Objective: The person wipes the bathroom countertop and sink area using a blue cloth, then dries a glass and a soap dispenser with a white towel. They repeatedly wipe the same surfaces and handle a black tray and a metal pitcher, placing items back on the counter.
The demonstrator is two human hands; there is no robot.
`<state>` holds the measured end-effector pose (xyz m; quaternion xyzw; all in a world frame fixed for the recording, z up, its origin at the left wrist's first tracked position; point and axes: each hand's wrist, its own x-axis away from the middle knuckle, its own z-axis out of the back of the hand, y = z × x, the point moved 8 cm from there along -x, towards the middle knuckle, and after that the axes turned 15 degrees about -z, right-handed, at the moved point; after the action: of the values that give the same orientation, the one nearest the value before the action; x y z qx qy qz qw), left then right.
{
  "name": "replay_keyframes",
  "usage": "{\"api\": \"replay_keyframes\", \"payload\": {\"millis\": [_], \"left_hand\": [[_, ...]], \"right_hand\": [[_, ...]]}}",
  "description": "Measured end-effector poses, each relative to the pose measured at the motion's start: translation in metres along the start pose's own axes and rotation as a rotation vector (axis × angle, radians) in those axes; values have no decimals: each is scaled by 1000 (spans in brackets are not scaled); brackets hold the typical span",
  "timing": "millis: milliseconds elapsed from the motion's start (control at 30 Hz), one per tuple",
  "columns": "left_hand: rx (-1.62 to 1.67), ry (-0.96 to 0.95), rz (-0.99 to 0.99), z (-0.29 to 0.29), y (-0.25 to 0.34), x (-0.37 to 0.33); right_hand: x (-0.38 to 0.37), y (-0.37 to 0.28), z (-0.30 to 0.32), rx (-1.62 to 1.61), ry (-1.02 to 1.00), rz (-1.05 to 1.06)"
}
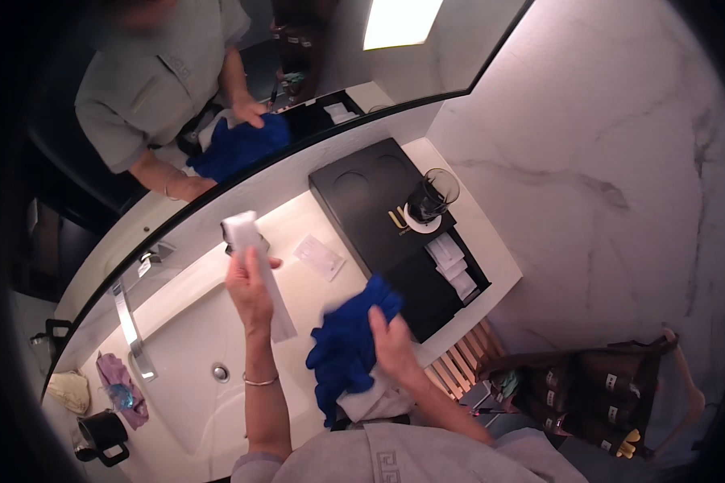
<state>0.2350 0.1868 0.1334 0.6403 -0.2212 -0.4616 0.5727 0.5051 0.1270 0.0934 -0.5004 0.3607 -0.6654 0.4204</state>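
Observation:
My left hand (251, 291) is raised over the right edge of the sink, its fingers closed on a slim white packet (243, 231). A pale length of it shows below the fingers; its exact kind is unclear. Bunched up in my right hand (393, 342) is a blue cloth (346, 326), held over the counter in front of me. A whitish cloth (376, 400) lies beneath it, close to my body. On the counter between the hands and the mirror rests a flat pale packet (321, 258).
A black box (370, 197) carries a glass (441, 188) on a white coaster; white packets (453, 266) sit in its open compartment. The sink (181, 350) has a tall tap (129, 330). At left are a purple cloth (117, 386) and a black mug (105, 435). A brown organizer bag (588, 394) stands at right.

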Motion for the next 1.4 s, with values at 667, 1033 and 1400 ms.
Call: {"api": "replay_keyframes", "payload": {"millis": [667,1033,1400], "left_hand": [[-108,-524,212,-103,-35,107],[76,-390,313,-162,-77,109],[155,-430,397,-168,-71,113]], "right_hand": [[1,-15,105,157,-76,-70],[-80,40,48,1364,-661,145],[-122,25,42,1250,70,402]]}}
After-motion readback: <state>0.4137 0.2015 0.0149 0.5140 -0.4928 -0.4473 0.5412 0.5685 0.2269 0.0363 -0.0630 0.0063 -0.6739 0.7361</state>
